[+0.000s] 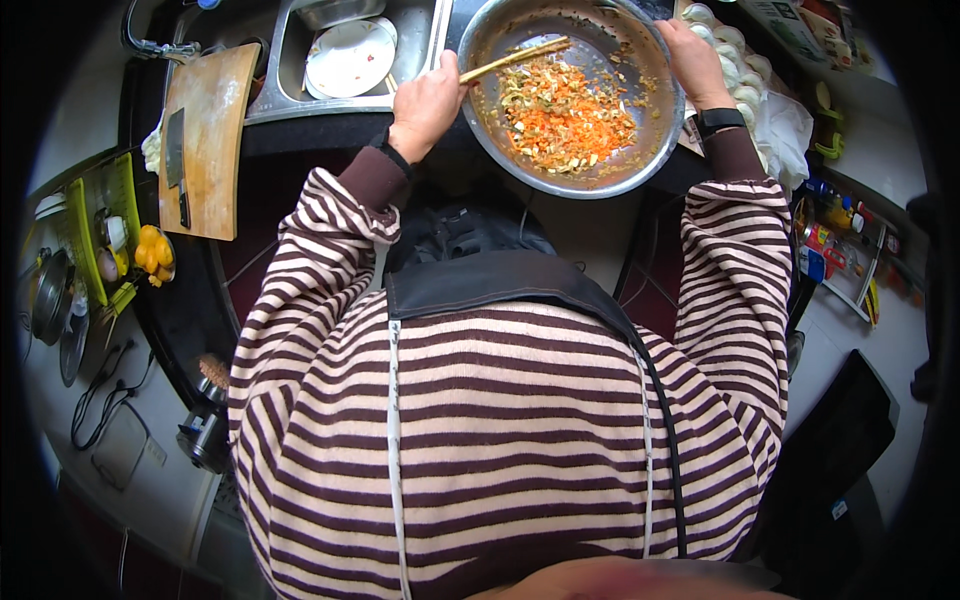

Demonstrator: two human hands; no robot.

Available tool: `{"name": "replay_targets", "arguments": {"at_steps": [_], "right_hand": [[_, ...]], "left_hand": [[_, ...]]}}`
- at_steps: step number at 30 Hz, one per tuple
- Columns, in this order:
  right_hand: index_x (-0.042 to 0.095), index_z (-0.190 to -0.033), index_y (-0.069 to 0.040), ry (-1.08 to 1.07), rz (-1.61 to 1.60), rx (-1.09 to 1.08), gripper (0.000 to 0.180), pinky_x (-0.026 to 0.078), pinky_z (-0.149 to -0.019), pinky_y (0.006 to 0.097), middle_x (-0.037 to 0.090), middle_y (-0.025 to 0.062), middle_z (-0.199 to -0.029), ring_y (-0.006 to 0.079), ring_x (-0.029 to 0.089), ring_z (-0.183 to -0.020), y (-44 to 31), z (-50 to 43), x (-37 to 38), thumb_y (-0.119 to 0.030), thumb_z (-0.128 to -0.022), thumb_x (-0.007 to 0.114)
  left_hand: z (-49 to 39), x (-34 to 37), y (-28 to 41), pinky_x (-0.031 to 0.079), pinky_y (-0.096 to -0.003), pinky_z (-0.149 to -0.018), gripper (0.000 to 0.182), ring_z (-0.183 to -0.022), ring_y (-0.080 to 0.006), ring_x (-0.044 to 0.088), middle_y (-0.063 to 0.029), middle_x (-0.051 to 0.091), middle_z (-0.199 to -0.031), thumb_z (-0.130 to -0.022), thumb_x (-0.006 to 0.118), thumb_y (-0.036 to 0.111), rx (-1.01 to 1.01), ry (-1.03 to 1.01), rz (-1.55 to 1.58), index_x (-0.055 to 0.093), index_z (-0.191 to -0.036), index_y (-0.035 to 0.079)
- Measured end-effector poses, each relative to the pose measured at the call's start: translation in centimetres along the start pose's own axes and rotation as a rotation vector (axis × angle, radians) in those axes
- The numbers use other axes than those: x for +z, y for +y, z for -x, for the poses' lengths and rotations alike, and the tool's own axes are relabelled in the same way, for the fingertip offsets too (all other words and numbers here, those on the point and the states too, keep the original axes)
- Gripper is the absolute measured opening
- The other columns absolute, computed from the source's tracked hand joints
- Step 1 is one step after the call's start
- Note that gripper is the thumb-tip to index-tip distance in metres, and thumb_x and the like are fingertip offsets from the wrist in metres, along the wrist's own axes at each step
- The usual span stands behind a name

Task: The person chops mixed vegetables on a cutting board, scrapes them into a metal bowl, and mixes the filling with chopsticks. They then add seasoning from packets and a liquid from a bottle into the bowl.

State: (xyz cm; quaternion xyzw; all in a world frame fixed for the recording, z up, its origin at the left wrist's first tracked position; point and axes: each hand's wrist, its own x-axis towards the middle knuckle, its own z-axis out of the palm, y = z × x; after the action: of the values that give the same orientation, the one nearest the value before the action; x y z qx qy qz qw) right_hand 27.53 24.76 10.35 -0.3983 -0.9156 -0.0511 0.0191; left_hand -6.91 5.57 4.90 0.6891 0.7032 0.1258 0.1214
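A large stainless steel basin (571, 184) is held in front of me, over the counter's front edge. Chopped filling (566, 116) with orange bits, probably carrot, and pale yellow pieces lies in it. My left hand (429, 105) grips the left rim, its fingers partly hidden. Wooden chopsticks (517, 58) run from that hand across the rim, their tips above the filling. On the opposite side, my right hand (696, 64) clasps the rim, and its fingertips are hard to see. Bits of filling cling to the basin's inner wall.
A metal sink (289, 64) holds stacked white plates (351, 58). To its left, a wooden cutting board (214, 135) carries a cleaver (176, 150). Dumplings (742, 67) sit in rows at the right, beside a white plastic bag (784, 135). Yellow-orange fruit (155, 253) lies far left.
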Motion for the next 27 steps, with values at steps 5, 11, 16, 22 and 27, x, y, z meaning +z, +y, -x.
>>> {"name": "replay_targets", "arguments": {"at_steps": [5, 11, 16, 22, 27], "right_hand": [[0.056, -0.095, -0.006, -0.316, 0.050, 0.022, 0.013, 0.054, -0.067, 0.0450, 0.063, 0.0140, -0.089, 0.0340, 0.066, -0.083, 0.1, 5.4, 0.7, -0.004, -0.084, 0.049], [0.059, -0.101, -0.009, -0.057, -0.103, 0.060, 0.019, 0.053, -0.068, 0.0445, 0.064, 0.0124, -0.091, 0.0337, 0.066, -0.084, -0.5, 5.3, 0.1, -0.005, -0.085, 0.049], [0.060, -0.103, -0.011, -0.004, -0.042, 0.106, 0.020, 0.053, -0.068, 0.0442, 0.063, 0.0125, -0.089, 0.0344, 0.066, -0.085, -0.9, 4.2, 1.0, -0.007, -0.087, 0.049], [0.069, -0.107, -0.013, -0.395, -0.153, 0.253, 0.034, 0.052, -0.071, 0.0446, 0.066, 0.0160, -0.090, 0.0352, 0.065, -0.087, -2.4, 13.8, -2.4, 0.001, -0.082, 0.050], [0.067, -0.111, -0.011, -0.137, -0.277, 0.407, 0.040, 0.052, -0.073, 0.0444, 0.065, 0.0145, -0.095, 0.0362, 0.064, -0.087, -3.8, 13.5, -4.0, 0.006, -0.078, 0.051]], "left_hand": [[-1.1, 0.4, 0.0, 0.052, -0.0488, -0.056, 0.036, -0.067, -0.0399, 0.066, -0.0204, 0.066, -0.072, -0.088, 0.065, 0.030, -0.094, -0.027, 0.049, 0.046, -0.104, 0.003], [-3.0, 1.6, 0.1, 0.051, -0.0521, -0.068, 0.036, -0.081, -0.0441, 0.065, -0.0249, 0.067, -0.085, -0.088, 0.064, 0.030, -0.142, -0.117, 0.156, 0.047, -0.103, 0.002], [-3.6, 2.8, -0.3, 0.049, -0.0534, -0.068, 0.032, -0.079, -0.0460, 0.064, -0.0253, 0.066, -0.083, -0.089, 0.061, 0.028, -0.144, -0.069, 0.189, 0.048, -0.101, 0.001], [-3.9, 3.9, 0.1, 0.052, -0.0515, -0.065, 0.034, -0.073, -0.0440, 0.065, -0.0236, 0.066, -0.077, -0.088, 0.062, 0.026, -0.166, 0.074, 0.257, 0.048, -0.106, 0.001], [-4.1, 2.8, 0.5, 0.052, -0.0509, -0.065, 0.038, -0.074, -0.0422, 0.066, -0.0219, 0.067, -0.080, -0.088, 0.061, 0.028, -0.097, 0.106, 0.248, 0.049, -0.115, 0.004]]}}
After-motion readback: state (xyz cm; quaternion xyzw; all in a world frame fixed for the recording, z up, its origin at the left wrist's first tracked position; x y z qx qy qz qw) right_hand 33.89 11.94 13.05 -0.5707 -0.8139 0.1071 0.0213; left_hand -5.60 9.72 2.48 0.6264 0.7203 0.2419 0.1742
